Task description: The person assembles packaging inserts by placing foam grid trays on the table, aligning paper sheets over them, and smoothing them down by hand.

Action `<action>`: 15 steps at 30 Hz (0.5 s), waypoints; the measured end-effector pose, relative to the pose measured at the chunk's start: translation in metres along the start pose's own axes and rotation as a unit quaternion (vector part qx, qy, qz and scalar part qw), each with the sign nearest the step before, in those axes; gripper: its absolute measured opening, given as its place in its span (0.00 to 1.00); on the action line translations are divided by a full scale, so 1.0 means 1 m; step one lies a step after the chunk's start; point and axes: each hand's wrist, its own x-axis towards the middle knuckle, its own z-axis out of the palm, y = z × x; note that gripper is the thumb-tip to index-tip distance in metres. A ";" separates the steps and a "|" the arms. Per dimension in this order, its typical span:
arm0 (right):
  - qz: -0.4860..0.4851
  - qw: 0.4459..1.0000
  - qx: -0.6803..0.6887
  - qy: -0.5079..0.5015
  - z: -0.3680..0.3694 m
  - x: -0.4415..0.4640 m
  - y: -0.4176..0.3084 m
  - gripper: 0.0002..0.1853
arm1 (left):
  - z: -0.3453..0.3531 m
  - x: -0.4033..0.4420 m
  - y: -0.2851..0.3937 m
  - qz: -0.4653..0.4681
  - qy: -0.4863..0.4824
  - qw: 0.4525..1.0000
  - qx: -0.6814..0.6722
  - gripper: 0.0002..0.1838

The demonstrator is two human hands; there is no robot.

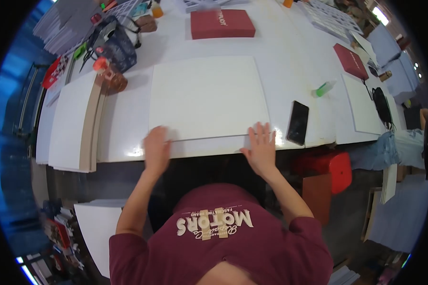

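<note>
A large white board point(207, 97) lies flat on the white table in front of me, its near edge close to the table's front edge. At the board's near left corner is my left hand point(157, 148), slightly blurred, with its fingers laid out and nothing gripped. My right hand point(261, 148) rests at the near right corner, palm down with fingers spread. Both hands are at the board's edge without closing round it. To the right of the right hand lies a black phone point(298, 122).
A stack of white boards point(73, 121) stands at the left, beside a brown bottle point(115, 80) and a dark patterned bag point(114, 45). Red boxes point(222, 23) lie farther back. A small green-and-clear bottle point(324, 89) is at right. A red stool point(337, 170) stands below the table.
</note>
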 end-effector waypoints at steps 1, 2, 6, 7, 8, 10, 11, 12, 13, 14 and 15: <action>-0.033 0.999 0.013 -0.023 0.002 0.003 -0.014 0.39 | 0.005 0.002 0.018 0.046 -0.035 0.997 -0.048 0.28; -0.066 0.997 0.028 -0.030 0.006 0.007 -0.030 0.41 | 0.013 0.001 0.035 0.072 -0.067 0.992 -0.079 0.30; -0.146 0.984 0.092 -0.045 0.021 0.020 -0.077 0.46 | 0.038 -0.001 0.077 0.102 -0.103 0.984 -0.106 0.31; -0.144 0.983 0.106 -0.049 0.028 0.021 -0.080 0.47 | 0.042 -0.003 0.077 0.102 -0.094 0.985 -0.107 0.31; -0.142 0.981 0.119 -0.054 0.033 0.021 -0.080 0.47 | 0.044 -0.006 0.074 0.103 -0.084 0.985 -0.108 0.30; -0.172 0.977 0.107 -0.070 0.027 0.021 -0.078 0.47 | 0.039 -0.009 0.069 0.121 -0.087 0.984 -0.102 0.31; -0.183 0.974 0.109 -0.074 0.025 0.021 -0.075 0.47 | 0.038 -0.010 0.068 0.135 -0.088 0.982 -0.103 0.31; -0.189 0.973 0.107 -0.074 0.022 0.021 -0.071 0.47 | 0.033 -0.011 0.066 0.108 -0.101 0.985 -0.092 0.32; -0.195 0.971 0.112 -0.077 0.018 0.022 -0.068 0.47 | 0.024 -0.015 0.061 0.087 -0.114 0.986 -0.083 0.33; -0.183 0.973 0.115 -0.076 0.015 0.021 -0.061 0.47 | 0.018 -0.018 0.054 0.072 -0.126 0.986 -0.078 0.34; -0.169 0.976 0.116 -0.073 0.012 0.018 -0.052 0.47 | 0.013 -0.023 0.043 0.040 -0.124 0.990 -0.058 0.35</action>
